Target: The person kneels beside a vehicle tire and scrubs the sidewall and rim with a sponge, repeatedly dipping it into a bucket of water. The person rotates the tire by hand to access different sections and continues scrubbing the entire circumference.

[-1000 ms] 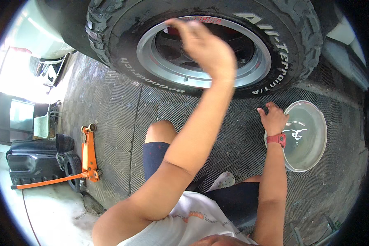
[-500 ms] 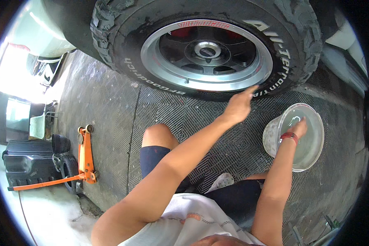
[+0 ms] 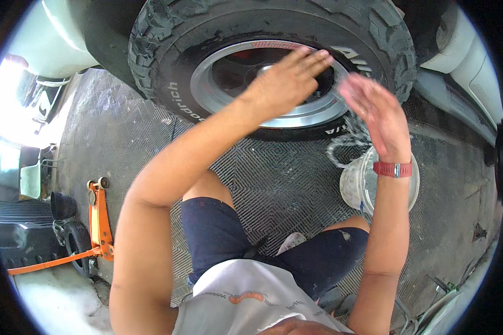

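Observation:
A large tyre (image 3: pixel 229 28) with chunky tread and raised white lettering stands in front of me, around a silver-edged wheel rim (image 3: pixel 207 100) with a dark centre. My left hand (image 3: pixel 288 81) is held over the rim, its fingers stretched out and nothing in it. To its right, my right hand (image 3: pixel 380 114) is raised with extended fingers, partly blurred, and wears a red wristband (image 3: pixel 393 170). Splashing water (image 3: pixel 352 137) shows beside it, against the tyre's lower right. Below that hand stands a pale bucket (image 3: pixel 350 187), partly covered by my right forearm.
An orange floor jack (image 3: pixel 99 218) lies at the left, its handle pointing outward. Near it are a black ribbed plastic piece (image 3: pixel 28 226) and a small tyre (image 3: pixel 77 243). Patterned floor tiles (image 3: pixel 274 178) lie under my legs. Vehicle panels (image 3: pixel 478 67) flank the wheel.
My right hand has come up out of the bucket's water to the wheel, with water splashing. My left hand has moved up and left, over the rim. The view has shifted slightly.

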Demonstrator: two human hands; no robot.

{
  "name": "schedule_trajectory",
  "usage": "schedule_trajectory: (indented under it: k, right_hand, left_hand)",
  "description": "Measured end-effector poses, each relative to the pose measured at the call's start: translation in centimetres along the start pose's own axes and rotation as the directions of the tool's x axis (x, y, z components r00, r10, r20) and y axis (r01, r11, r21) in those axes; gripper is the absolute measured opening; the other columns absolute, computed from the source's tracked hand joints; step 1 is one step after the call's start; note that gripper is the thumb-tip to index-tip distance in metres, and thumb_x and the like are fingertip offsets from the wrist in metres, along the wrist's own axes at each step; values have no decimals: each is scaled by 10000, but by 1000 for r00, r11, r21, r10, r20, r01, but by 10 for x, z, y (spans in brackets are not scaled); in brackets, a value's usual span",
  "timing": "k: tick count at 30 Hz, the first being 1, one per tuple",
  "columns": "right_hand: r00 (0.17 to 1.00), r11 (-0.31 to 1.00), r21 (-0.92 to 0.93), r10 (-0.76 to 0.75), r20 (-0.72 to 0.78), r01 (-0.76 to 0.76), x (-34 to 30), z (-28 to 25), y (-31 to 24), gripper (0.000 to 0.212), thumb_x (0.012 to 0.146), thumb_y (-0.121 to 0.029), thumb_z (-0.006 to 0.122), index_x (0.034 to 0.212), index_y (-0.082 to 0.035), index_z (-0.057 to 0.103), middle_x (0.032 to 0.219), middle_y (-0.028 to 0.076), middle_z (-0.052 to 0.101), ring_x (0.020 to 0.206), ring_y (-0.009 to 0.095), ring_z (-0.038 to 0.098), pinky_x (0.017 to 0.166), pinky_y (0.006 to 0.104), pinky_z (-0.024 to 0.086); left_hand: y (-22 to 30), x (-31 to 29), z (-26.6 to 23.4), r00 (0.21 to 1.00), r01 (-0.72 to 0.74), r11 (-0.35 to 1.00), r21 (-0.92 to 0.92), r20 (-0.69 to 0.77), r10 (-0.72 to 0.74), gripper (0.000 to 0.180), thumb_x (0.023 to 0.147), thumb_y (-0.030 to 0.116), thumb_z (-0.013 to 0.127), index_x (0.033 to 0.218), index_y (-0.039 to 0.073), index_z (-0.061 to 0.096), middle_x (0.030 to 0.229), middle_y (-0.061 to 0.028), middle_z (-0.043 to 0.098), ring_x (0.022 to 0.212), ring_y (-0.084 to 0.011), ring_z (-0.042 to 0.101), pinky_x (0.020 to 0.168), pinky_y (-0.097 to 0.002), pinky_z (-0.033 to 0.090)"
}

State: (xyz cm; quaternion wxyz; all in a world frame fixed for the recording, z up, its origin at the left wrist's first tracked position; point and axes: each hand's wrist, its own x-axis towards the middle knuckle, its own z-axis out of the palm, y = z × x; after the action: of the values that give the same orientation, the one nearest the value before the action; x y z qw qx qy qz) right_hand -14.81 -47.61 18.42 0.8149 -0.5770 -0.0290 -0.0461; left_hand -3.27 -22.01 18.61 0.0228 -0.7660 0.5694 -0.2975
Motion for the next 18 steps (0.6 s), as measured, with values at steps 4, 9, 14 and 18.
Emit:
schedule_trajectory:
  k: [4, 9, 14, 18]
  right_hand:
    - [975, 967, -129, -217, 38, 220, 4, 68, -60, 449, 1122, -188, 588, 1496, 60, 590, 1503, 185, 647, 1432, 285, 597, 1232, 420, 448]
    - [916, 980, -196, -114, -385, 40, -48, -49, 7, 538, 1115, -244, 626, 1577, 11, 523, 1550, 192, 607, 1454, 299, 570, 1225, 452, 442]
    - [197, 941, 270, 309, -930, -205, -169, -322, 170, 784, 1003, -476, 711, 1627, -67, 470, 1653, 196, 462, 1476, 393, 476, 1211, 576, 372]
    - [7, 819, 457, 490, -872, -347, -213, -380, 207, 780, 1009, -485, 641, 1631, -53, 453, 1604, 188, 529, 1432, 456, 511, 1234, 607, 316]
  left_hand:
    - [-40, -31, -13, 998, 37, 997, 68, 41, -40, 282, 967, 135, 600, 1167, 20, 763, 1710, -121, 470, 1609, -238, 396, 1347, -455, 288]
    - [-59, -144, -25, 934, 326, 938, 119, 115, -339, 186, 991, 78, 577, 1100, -19, 693, 1745, -166, 400, 1614, -320, 386, 1316, -488, 345]
    - [-43, -226, 12, 788, 489, 826, 279, 266, -556, 223, 1010, 97, 584, 1148, -14, 719, 1772, -232, 307, 1648, -361, 302, 1332, -528, 283]
    - [-22, -268, 45, 684, 517, 787, 336, 391, -616, 250, 1011, 121, 587, 1166, -20, 723, 1796, -270, 212, 1671, -398, 223, 1342, -555, 232]
